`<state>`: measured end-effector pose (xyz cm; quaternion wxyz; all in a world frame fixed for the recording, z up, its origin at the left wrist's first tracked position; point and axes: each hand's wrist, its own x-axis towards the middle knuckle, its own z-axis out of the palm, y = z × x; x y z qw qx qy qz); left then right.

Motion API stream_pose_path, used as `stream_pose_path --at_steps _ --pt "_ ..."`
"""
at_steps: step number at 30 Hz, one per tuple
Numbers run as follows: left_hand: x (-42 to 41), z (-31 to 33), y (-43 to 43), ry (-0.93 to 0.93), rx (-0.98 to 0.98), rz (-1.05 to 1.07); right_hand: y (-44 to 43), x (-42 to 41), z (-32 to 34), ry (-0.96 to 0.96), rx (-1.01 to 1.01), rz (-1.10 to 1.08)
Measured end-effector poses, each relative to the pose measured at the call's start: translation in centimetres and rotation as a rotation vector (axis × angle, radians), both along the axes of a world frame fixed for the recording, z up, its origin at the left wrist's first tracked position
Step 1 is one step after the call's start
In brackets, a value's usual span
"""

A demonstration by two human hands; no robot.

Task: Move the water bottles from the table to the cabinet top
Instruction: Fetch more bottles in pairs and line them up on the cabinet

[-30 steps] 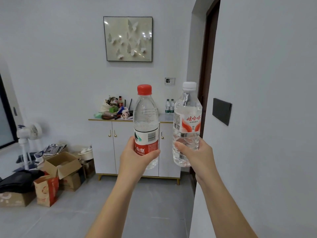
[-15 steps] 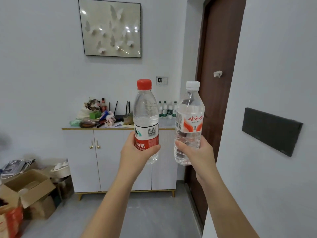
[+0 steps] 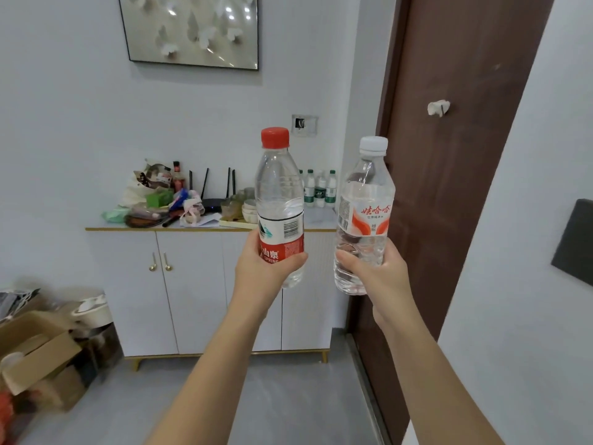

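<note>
The left hand (image 3: 261, 266) is wrapped around the lower half of a clear, ribbed plastic bottle with a red cap (image 3: 278, 200), its fingers clamped over the red paper-like label and the thumb pressed across the front. The right hand (image 3: 373, 274) grips a second clear bottle with a white cap (image 3: 364, 216), fingers closed around the dimpled body below its white and orange label. Both bottles stand upright in the air, side by side and apart, held out in front of a white cabinet (image 3: 192, 290) with smooth flat doors, small round brass-coloured knobs (image 3: 159, 267) and slim gold legs. The cabinet top (image 3: 317, 220) has a thin gold edge; its left and middle part is crowded with a heap of bags and packets (image 3: 154, 200), a black router with upright antennas (image 3: 211, 200) and some small glass cups and pale bowls (image 3: 240, 207). At its back right corner stands a tight group of small green-labelled bottles (image 3: 317, 191), partly hidden behind the two held ones. A framed picture with raised white butterfly shapes (image 3: 192, 30) hangs on the matte pale wall above. To the right is a dark brown wood-grained door (image 3: 449, 187). On the grey tiled floor at lower left lie open cardboard boxes (image 3: 38, 354), blurred.
</note>
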<state>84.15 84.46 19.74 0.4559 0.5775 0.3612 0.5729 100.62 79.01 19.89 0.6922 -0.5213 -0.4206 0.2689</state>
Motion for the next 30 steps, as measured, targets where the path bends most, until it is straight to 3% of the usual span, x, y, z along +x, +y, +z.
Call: stream_pose_path --at_steps 17,30 --pt "11.5 2.7 23.9 0.027 0.085 0.105 25.7 12.5 5.4 -0.009 0.146 0.050" --pt "17.2 3.0 42.6 0.020 0.146 0.030 42.5 18.0 3.5 -0.011 0.132 -0.027"
